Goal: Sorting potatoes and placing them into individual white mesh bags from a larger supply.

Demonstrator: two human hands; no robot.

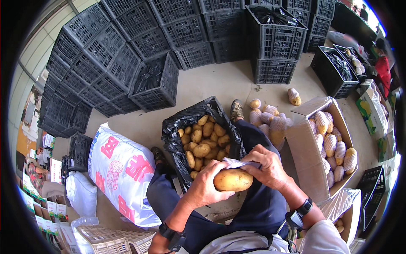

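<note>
A large yellow potato (233, 181) is held over my lap. My left hand (204, 186) grips its left end, fingers wrapped round it. Pinched in my right hand (270, 167) is a pale foam net sleeve (240, 163), stretched along the far side of the potato; part of the sleeve is hidden by my fingers. Just beyond my hands, between my legs, stands a crate lined with a black plastic bag (173, 134), with many bare potatoes (203, 149) inside.
At right, an open cardboard box (301, 161) holds netted potatoes (330, 144); more netted potatoes (277, 129) lie on the floor beside it. A big white sack (122, 173) stands at left. Stacked black crates (186, 36) line the back. A wicker-like basket (103, 238) sits near left.
</note>
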